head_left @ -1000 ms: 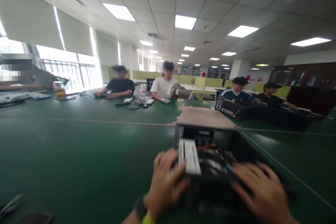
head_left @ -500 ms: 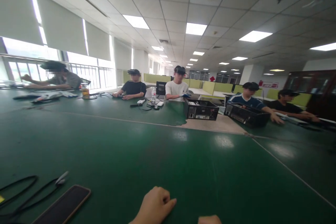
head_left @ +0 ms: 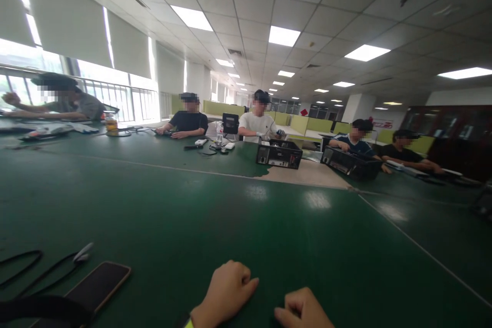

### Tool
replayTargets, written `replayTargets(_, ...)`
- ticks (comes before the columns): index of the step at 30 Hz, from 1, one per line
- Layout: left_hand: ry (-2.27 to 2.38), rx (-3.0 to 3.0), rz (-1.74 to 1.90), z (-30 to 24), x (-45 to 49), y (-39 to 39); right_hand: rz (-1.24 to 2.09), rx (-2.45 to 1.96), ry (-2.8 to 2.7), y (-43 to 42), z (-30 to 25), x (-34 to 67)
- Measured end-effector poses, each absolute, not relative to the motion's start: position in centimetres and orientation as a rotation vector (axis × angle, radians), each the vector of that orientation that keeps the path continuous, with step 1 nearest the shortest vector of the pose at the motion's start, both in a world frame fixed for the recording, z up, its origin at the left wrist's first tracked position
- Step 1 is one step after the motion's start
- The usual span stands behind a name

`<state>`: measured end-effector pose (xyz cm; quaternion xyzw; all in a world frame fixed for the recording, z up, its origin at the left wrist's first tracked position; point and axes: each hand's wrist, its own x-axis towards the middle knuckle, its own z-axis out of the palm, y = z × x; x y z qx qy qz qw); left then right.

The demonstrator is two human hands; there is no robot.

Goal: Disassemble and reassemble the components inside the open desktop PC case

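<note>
Left hand [head_left: 229, 289] balled, our right hand [head_left: 305, 310] curled shut near it, over our green bench [head_left: 165, 225]; phone [head_left: 103, 281] lying to their left!

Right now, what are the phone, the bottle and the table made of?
Phone: probably glass on top; its face is flat, dark and smooth. Bottle: likely clear plastic, since light shows through. Table: green top, maybe vinyl, smooth and slightly shiny; it shows bright glints and a ragged edge.
</note>
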<state>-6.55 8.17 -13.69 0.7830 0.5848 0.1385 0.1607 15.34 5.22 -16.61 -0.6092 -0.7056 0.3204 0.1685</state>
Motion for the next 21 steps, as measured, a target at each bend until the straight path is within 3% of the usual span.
replayTargets(21,1.712,2.293,0.348,-14.29,-6.27,8.29,0.895,-1.559,-2.193,5.59,-15.85,15.11)
